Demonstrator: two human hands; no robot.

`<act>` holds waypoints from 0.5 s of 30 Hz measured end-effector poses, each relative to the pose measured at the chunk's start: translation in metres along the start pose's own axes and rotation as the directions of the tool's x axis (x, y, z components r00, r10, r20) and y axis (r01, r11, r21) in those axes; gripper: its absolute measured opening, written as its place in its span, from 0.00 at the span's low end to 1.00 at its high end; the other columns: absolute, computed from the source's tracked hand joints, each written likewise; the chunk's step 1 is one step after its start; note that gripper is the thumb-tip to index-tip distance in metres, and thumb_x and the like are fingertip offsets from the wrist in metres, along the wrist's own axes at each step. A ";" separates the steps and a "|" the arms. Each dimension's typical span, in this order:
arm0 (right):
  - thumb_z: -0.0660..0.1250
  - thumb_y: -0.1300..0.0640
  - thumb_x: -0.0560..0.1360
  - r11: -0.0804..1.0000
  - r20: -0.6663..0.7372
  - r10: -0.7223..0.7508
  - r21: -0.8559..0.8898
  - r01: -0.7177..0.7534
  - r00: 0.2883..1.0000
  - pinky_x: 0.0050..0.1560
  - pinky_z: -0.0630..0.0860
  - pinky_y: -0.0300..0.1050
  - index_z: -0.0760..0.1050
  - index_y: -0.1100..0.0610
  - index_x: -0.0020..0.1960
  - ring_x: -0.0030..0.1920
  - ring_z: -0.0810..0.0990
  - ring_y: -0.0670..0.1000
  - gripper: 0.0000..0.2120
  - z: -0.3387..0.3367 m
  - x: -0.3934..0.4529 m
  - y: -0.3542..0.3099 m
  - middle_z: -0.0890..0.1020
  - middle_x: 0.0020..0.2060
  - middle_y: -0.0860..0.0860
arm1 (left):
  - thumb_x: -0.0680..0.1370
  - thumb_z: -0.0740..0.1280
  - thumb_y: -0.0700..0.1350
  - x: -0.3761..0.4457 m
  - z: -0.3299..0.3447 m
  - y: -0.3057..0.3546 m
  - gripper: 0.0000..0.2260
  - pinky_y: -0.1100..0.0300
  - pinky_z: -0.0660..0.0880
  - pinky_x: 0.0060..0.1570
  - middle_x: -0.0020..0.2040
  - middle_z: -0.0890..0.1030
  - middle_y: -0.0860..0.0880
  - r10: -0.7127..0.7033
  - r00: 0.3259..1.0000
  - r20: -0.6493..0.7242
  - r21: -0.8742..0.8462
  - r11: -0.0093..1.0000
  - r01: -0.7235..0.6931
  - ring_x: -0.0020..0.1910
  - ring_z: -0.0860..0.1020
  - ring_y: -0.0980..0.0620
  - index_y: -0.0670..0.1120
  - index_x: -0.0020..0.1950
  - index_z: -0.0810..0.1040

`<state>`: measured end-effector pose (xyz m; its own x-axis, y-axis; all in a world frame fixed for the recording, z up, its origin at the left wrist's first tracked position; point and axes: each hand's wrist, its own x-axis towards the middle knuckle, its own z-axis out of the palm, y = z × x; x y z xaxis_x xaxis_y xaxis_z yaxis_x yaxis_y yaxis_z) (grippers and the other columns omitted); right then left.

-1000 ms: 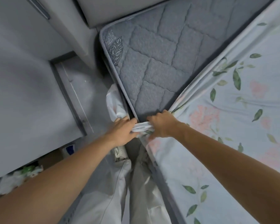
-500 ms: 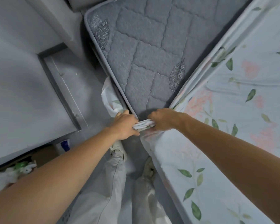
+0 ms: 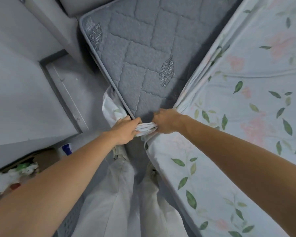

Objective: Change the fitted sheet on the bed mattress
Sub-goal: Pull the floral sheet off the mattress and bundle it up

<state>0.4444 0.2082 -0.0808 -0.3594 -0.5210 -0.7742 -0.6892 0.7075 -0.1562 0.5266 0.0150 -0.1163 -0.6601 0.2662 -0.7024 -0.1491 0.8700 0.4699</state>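
The grey quilted mattress [image 3: 143, 53] lay bare at its near corner, while the floral fitted sheet [image 3: 246, 117] covered the bed to the right. The sheet's bunched edge stretched across the mattress corner between both hands. The left hand [image 3: 125, 132] gripped it with curled fingers, and the right hand [image 3: 166, 122] clutched the same gathered edge just beside it
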 end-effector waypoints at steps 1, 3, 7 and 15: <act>0.64 0.46 0.82 1.000 -0.004 -0.001 -0.010 0.001 1.000 0.56 0.76 0.52 0.79 0.52 0.61 0.58 0.80 0.56 0.14 0.009 0.002 0.000 0.80 0.56 0.52 | 0.82 0.68 0.51 -0.004 0.008 0.004 0.17 0.48 0.69 0.58 0.52 0.68 0.50 -0.011 1.000 -0.006 -0.018 1.000 0.010 0.59 0.71 0.40 0.56 0.69 0.69; 0.64 0.43 0.82 0.999 -0.009 -0.011 -0.033 0.011 1.000 0.62 0.72 0.54 0.75 0.52 0.66 0.64 0.78 0.57 0.18 0.027 0.004 -0.001 0.79 0.61 0.53 | 0.77 0.73 0.56 -0.007 0.031 0.009 0.24 0.47 0.69 0.62 0.54 0.72 0.49 -0.014 1.000 -0.013 -0.003 1.000 0.014 0.62 0.69 0.42 0.53 0.70 0.69; 0.73 0.39 0.75 0.998 -0.089 -0.007 -0.063 0.002 0.996 0.62 0.69 0.53 0.67 0.53 0.71 0.65 0.77 0.58 0.32 0.067 0.009 -0.013 0.79 0.64 0.53 | 0.77 0.74 0.56 0.001 0.074 0.009 0.21 0.46 0.68 0.62 0.58 0.77 0.47 -0.026 0.995 -0.096 0.052 0.998 0.031 0.63 0.69 0.42 0.48 0.63 0.71; 0.76 0.38 0.70 0.995 -0.136 -0.005 -0.098 -0.008 0.991 0.56 0.64 0.51 0.81 0.52 0.58 0.63 0.72 0.55 0.24 0.098 0.009 -0.018 0.80 0.56 0.49 | 0.71 0.80 0.57 0.008 0.095 0.001 0.20 0.49 0.68 0.57 0.57 0.74 0.54 0.100 0.983 -0.151 0.097 0.992 -0.086 0.60 0.66 0.46 0.50 0.57 0.80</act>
<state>0.5147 0.2377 -0.1451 -0.4380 -0.5847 -0.6828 -0.7445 0.6616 -0.0890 0.5913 0.0575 -0.1720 -0.7752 0.2861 -0.5632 -0.0200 0.8799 0.4747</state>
